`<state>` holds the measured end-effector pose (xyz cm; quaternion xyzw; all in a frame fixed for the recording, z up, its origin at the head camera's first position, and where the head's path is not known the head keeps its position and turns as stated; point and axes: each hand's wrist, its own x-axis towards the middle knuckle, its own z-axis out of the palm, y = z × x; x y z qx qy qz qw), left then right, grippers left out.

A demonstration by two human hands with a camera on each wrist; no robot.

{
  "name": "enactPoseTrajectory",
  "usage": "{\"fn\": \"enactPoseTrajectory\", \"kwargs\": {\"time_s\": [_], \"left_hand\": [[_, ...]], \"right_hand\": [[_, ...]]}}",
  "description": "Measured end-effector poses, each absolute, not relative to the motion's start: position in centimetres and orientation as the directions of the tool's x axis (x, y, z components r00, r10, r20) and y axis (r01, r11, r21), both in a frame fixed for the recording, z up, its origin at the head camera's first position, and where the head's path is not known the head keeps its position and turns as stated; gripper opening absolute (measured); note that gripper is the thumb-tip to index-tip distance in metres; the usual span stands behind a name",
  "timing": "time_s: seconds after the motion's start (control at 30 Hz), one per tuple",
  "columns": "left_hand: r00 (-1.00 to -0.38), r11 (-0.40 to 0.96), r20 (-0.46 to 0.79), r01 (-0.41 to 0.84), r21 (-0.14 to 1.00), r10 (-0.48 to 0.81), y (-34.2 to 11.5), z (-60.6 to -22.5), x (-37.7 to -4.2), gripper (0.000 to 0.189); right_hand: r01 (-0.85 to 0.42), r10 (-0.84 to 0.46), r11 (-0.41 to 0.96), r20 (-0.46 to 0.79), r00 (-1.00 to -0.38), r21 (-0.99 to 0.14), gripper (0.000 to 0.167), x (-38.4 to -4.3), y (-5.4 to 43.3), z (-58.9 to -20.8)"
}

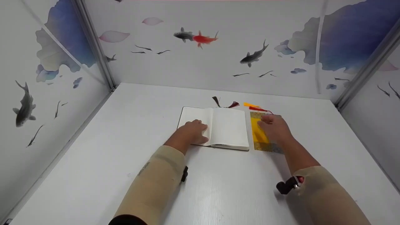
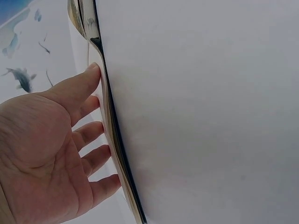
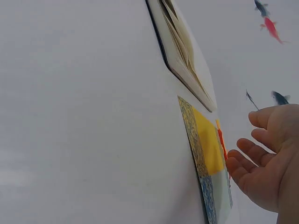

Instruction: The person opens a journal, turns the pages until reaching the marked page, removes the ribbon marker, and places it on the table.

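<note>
Notebook (image 1: 230,128) lies beneath spread left grip (image 1: 194,132), cards (image 1: 259,135) below loosely curled right grip (image 1: 275,127).

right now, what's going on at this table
A person's left hand rests on the left page of an open notebook. Their right hand is over a yellow card and a pale blue card beside the notebook. It looks empty, though whether it touches the cards is hard to tell.

White table (image 1: 93,175), fish-patterned walls (image 1: 206,67), apparently printed
</note>
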<state>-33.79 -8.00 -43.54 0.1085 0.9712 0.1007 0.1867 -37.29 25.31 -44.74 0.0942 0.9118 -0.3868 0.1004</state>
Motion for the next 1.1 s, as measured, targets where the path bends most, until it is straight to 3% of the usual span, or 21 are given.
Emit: {"fn": "enactPoseTrajectory", "kwargs": {"time_s": [0.2,0.57,0.93,1.1], "left_hand": [[-0.906,0.956,-0.347,0.163,0.244,0.243,-7.9,-43.4,-33.8,0.070],[-0.905,0.956,-0.348,0.165,0.243,0.244,-7.9,-43.4,-33.8,0.070],[-0.904,0.957,-0.363,0.136,0.255,0.225,-7.9,-43.2,-33.8,0.070],[-0.904,0.957,-0.357,0.151,0.249,0.236,-7.9,-43.3,-33.8,0.071]], "right_hand": [[0.143,-0.025,0.793,-0.266,-0.964,-0.593,0.077,-36.0,22.7,-44.6],[-0.035,-0.223,0.802,-0.245,-0.943,-0.596,0.081,-34.6,19.8,-45.9],[-0.152,-0.352,0.801,-0.250,-0.902,-0.580,0.075,-33.8,18.8,-46.7],[-0.215,-0.385,0.825,-0.241,-0.891,-0.522,0.072,-33.7,18.7,-47.0]]}}
